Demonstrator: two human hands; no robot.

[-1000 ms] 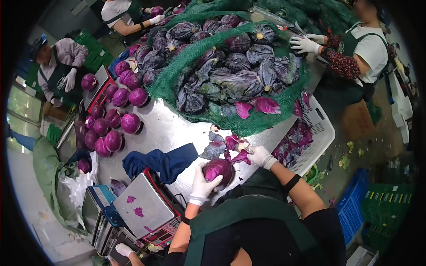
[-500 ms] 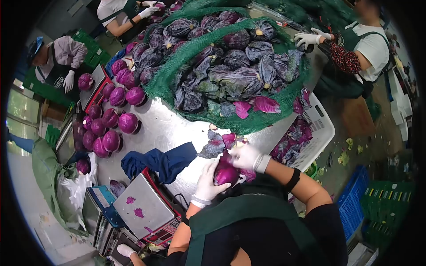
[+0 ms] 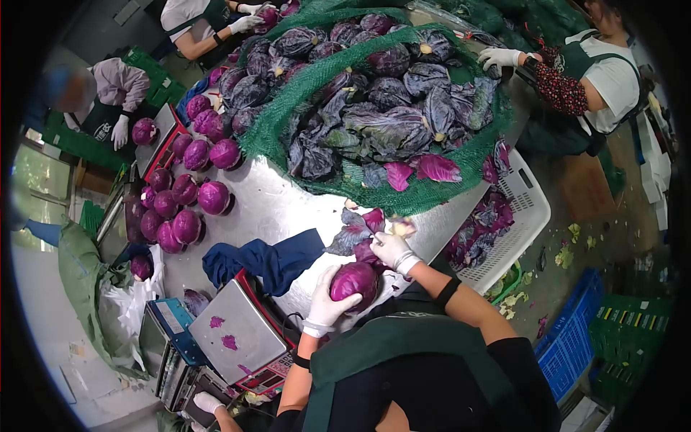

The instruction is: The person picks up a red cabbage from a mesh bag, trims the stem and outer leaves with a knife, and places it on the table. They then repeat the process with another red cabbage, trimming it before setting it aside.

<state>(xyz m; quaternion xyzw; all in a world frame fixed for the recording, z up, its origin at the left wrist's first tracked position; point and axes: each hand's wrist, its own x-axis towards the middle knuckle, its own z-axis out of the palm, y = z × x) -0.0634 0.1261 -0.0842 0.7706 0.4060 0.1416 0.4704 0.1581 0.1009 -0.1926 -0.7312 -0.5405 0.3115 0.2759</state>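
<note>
My left hand, in a white glove, grips a trimmed red cabbage at the near edge of the steel table. My right hand, also gloved, rests just beyond the cabbage on a loose purple leaf. More torn leaves lie beside it. I cannot tell whether the right hand holds a knife.
A green net heaped with untrimmed cabbages fills the far table. Trimmed cabbages cluster at left. A blue cloth and a scale lie near me. A white basket of leaves sits right. Three other people work around the table.
The cabbage came back down from a raised, tilted position to the table edge. My right hand moved off its top to the loose leaves just beyond it.
</note>
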